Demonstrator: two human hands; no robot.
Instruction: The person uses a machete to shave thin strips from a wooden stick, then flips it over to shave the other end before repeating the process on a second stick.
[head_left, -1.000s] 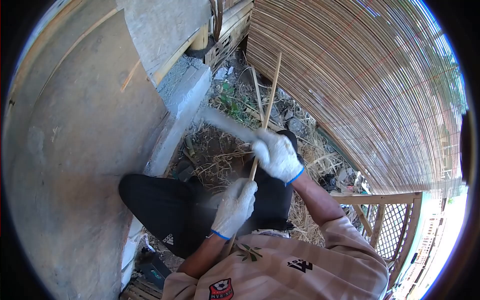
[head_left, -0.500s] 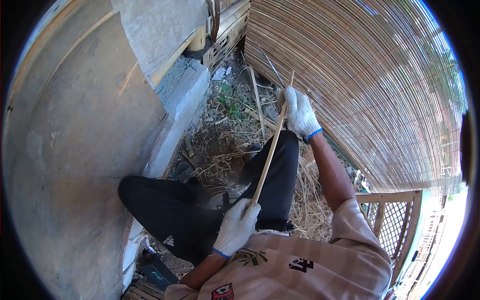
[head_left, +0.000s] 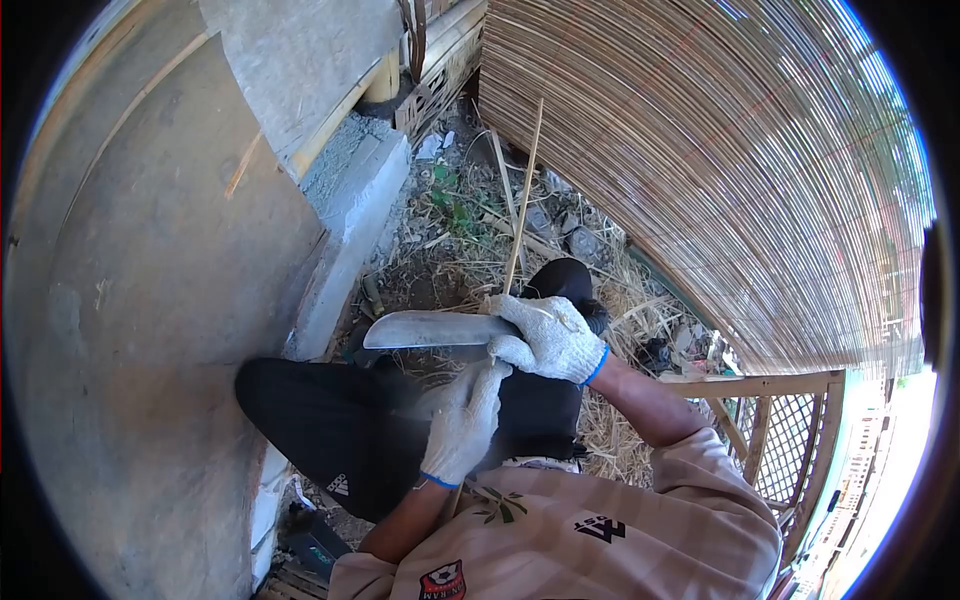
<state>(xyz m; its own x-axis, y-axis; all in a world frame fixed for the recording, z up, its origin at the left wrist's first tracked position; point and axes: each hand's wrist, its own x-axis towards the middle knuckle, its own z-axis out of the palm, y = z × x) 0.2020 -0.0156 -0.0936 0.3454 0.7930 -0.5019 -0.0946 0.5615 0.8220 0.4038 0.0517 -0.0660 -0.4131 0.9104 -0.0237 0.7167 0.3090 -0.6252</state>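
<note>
My right hand (head_left: 555, 335), in a white knitted glove with a blue cuff, is closed around the handle of a machete (head_left: 430, 329). The broad grey blade points left across my lap. Just below it, my gloved left hand (head_left: 462, 420) is closed on a long, thin bamboo strip (head_left: 525, 195). The strip runs up past the right hand toward the woven screen, and a short lower piece shows by my left wrist. The two hands are close together at the blade's base. The machete handle is hidden inside the right glove.
A bamboo-slat screen (head_left: 690, 150) stands at the upper right, with a lattice wooden frame (head_left: 785, 445) below it. Board sheeting (head_left: 170, 260) and a concrete ledge (head_left: 365, 200) line the left. Straw and bamboo scraps (head_left: 625, 430) cover the ground around my bent legs.
My right hand has come down the strip toward my body, and the machete blade has swung to point left. My left hand has moved slightly up, and the strip is drawn back past it.
</note>
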